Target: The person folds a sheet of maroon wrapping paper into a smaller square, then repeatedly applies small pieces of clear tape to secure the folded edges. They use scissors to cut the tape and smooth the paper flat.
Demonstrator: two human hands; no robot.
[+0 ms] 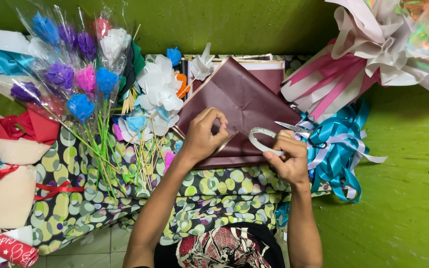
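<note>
left hand pinches the maroon paper sheet; right hand grips white tape roll beside the scissors, on patterned tabletop.

Maroon wrapping paper matt, creased; teal ribbon glossy satin.

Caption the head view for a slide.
Left hand pinches maroon wrapping paper while right hand holds white-handled scissors beside paper flowers.

Wrapped paper flowers, teal ribbons
</note>
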